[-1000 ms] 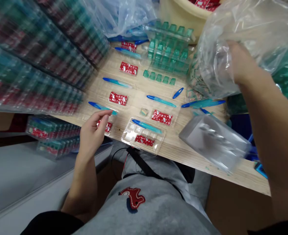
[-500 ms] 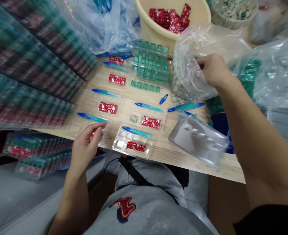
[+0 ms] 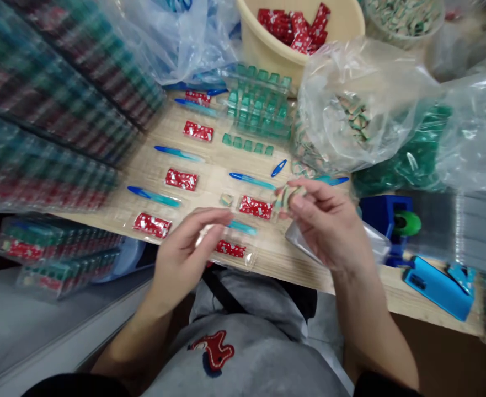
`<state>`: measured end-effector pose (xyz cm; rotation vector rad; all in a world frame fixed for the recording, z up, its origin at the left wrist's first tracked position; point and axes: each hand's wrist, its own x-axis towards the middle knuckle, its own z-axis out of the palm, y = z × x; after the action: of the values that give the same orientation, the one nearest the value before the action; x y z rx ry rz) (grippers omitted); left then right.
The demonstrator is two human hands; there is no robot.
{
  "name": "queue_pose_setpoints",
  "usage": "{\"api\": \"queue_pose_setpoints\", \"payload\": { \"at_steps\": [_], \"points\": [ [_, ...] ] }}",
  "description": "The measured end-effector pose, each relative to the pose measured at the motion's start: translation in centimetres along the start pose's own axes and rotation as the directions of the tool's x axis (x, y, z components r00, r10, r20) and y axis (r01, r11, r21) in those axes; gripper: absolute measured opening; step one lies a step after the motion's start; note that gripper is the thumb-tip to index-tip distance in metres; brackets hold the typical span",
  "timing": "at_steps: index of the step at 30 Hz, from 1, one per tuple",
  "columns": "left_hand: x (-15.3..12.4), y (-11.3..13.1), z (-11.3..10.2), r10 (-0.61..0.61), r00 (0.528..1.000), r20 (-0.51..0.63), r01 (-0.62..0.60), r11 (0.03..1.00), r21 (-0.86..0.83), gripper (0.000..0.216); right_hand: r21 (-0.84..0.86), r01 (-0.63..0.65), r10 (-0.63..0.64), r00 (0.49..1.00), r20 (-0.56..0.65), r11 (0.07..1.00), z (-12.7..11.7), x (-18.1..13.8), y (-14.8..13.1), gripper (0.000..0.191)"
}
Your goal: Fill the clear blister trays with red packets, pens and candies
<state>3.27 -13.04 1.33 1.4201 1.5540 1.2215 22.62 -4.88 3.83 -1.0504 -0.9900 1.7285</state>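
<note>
My right hand [image 3: 336,234] pinches a small bunch of striped green-and-beige pieces [image 3: 286,198] between thumb and fingers, above the bench just right of a red patterned packet [image 3: 255,207]. My left hand [image 3: 180,259] hovers with its thumb and fingers apart and nothing visible between them. It partly covers a clear plastic tray [image 3: 249,256], in which a blue pen-shaped piece [image 3: 243,226] and another red packet [image 3: 231,248] lie. A single striped piece [image 3: 226,199] sits in a neighbouring clear tray. More striped pieces [image 3: 356,118] fill a clear plastic bag [image 3: 325,94] at the back right.
Stacks of filled trays [image 3: 52,160] stand at left. A cream tub [image 3: 263,47] holds red packets. Green moulded blocks [image 3: 259,105] lie mid-back. To the right are a blue tape dispenser [image 3: 377,220], a blue phone [image 3: 437,289] and a clear plastic stack [image 3: 370,237].
My right hand has come out of the clear bag, back toward me, with striped pieces in it. My left hand has moved right, from the left-hand tray to the front middle one.
</note>
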Motion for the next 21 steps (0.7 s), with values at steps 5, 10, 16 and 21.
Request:
{"api": "queue_pose_setpoints", "payload": {
  "at_steps": [5, 10, 16, 21],
  "points": [
    [0.5, 1.6, 1.7, 0.088, 0.995, 0.037, -0.081, 0.985, -0.149, 0.015, 0.056, -0.068, 0.067, 0.998, 0.017, 0.996, 2.1, -1.5, 3.0, 0.017],
    [0.3, 1.1, 1.2, 0.128, 0.992, 0.005, -0.127, 0.989, -0.073, 0.014, -0.174, 0.026, -0.033, 0.999, -0.039, 0.984, 2.7, -2.9, 3.3, 0.022],
    [-0.1, 0.8, 1.2, 0.166, 0.986, -0.035, -0.166, 0.986, -0.007, 0.02, -0.255, 0.148, -0.173, 0.982, -0.078, 0.956, 3.1, -3.7, 4.7, 0.034],
    [-0.6, 0.4, 1.5, 0.184, 0.981, -0.069, -0.185, 0.983, -0.007, 0.032, -0.409, 0.252, -0.275, 0.961, 0.001, 0.877, 3.7, -4.0, 4.6, 0.044]
  ]
}}
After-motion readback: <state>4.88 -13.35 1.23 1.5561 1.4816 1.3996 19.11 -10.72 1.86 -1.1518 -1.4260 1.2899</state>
